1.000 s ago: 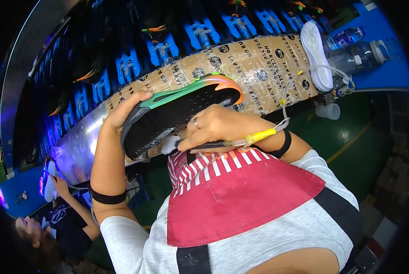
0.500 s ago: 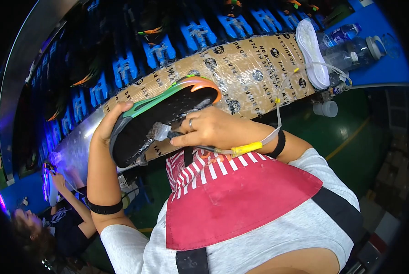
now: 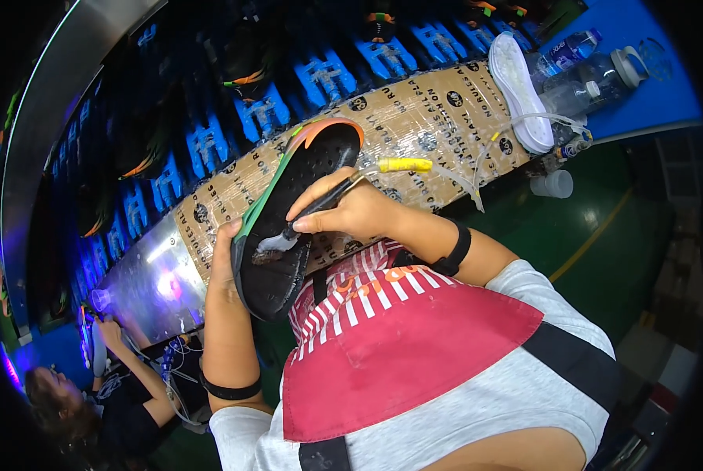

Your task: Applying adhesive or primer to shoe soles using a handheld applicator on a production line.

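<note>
Bench (image 3: pixel 438 125) edge wrapped in brown printed tape runs diagonally across the view; behind it, rows of blue holders (image 3: pixel 328 78) carry dark shoes. At the far right end of the bench lie 1 white sole (image 3: pixel 520 90) and 2 clear plastic bottles (image 3: pixel 595 74), with a small white cup (image 3: pixel 554 184) just below the edge. A clear tube (image 3: pixel 477 169) trails from the bench area toward the brush. Another person (image 3: pixel 92 392) works at lower left, well apart. The black shoe sole (image 3: pixel 289 212), trimmed in green and orange, is held tilted in front of the red apron (image 3: pixel 399 353), between bench and chest, tread side up. Left hand (image 3: pixel 224 263) is closed around the sole's lower edge, fingers hidden beneath it, supporting it. Right hand (image 3: pixel 351 213) is closed in a pinch grip on a brush (image 3: pixel 320 208) with a yellow-ended handle; the bristles rest on the sole's inner face, where a pale wet patch shows.
</note>
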The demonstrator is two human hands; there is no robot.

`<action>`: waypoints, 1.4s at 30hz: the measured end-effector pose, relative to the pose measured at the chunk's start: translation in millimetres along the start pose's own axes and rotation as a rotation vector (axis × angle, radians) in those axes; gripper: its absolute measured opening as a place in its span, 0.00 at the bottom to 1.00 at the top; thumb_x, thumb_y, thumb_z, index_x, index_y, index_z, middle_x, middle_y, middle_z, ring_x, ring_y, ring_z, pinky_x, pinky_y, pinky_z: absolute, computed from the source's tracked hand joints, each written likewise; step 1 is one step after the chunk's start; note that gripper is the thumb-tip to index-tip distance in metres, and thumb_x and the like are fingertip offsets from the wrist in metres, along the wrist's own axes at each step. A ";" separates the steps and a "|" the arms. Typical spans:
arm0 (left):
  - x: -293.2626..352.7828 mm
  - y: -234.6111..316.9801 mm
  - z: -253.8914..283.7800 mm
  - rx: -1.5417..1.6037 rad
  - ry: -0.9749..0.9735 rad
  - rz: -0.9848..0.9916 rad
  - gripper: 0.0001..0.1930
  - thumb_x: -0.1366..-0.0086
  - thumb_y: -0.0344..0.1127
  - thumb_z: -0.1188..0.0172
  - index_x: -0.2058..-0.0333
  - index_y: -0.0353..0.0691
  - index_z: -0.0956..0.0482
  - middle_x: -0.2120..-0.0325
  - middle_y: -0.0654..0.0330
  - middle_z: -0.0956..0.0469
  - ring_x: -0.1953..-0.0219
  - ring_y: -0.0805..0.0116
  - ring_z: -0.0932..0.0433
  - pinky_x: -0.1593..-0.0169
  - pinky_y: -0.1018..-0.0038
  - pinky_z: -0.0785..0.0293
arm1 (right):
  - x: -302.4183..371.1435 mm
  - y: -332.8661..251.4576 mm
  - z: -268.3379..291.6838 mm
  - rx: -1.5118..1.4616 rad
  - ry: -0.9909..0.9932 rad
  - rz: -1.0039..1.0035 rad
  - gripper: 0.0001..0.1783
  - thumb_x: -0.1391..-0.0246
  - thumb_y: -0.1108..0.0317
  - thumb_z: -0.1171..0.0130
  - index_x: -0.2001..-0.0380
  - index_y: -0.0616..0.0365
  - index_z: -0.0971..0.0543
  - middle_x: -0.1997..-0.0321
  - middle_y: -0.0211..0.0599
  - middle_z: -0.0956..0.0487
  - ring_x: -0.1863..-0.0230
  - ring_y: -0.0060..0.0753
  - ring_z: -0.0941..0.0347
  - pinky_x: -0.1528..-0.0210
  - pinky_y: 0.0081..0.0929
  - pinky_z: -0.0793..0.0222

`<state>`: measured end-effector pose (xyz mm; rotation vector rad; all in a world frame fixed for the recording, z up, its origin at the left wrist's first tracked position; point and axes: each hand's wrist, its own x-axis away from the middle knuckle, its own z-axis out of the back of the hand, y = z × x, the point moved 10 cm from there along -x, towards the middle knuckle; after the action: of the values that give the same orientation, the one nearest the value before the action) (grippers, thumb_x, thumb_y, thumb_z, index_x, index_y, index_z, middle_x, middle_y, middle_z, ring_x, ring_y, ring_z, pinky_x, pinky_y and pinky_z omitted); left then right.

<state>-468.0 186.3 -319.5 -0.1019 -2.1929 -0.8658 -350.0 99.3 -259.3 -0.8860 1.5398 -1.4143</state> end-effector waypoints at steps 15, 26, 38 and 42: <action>-18.2 -0.7 0.6 0.058 0.059 -0.048 0.29 0.44 0.54 0.52 0.53 0.37 0.26 0.61 0.52 0.22 0.62 0.59 0.21 0.57 0.65 0.23 | 24.9 -15.3 82.6 0.271 0.595 0.228 0.10 0.56 0.72 0.35 0.68 0.61 0.18 0.73 0.37 0.20 0.73 0.23 0.26 0.72 0.20 0.33; -31.0 11.2 -6.4 0.068 0.160 -0.244 0.25 0.41 0.52 0.53 0.54 0.37 0.25 0.61 0.53 0.21 0.62 0.60 0.21 0.57 0.67 0.24 | 34.8 -43.4 6.2 0.899 0.204 0.559 0.13 0.59 0.70 0.39 0.65 0.57 0.21 0.74 0.32 0.28 0.69 0.33 0.29 0.73 0.27 0.31; -38.6 11.9 9.2 0.115 0.160 -0.306 0.27 0.39 0.51 0.61 0.53 0.36 0.26 0.60 0.53 0.22 0.60 0.58 0.22 0.55 0.64 0.25 | 49.5 -49.5 -14.8 0.694 -0.044 0.660 0.12 0.56 0.70 0.38 0.65 0.57 0.21 0.75 0.32 0.28 0.72 0.34 0.29 0.75 0.29 0.32; -29.5 11.4 5.5 0.244 0.069 -0.314 0.29 0.38 0.51 0.66 0.51 0.35 0.27 0.58 0.49 0.23 0.59 0.54 0.23 0.54 0.59 0.25 | 53.4 -61.4 11.3 0.388 0.107 0.624 0.12 0.58 0.72 0.36 0.66 0.58 0.20 0.76 0.36 0.24 0.74 0.36 0.26 0.75 0.30 0.31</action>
<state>-446.9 204.0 -335.9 0.3942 -2.2644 -0.7466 -363.2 39.3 -204.8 -0.0760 1.3812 -1.2353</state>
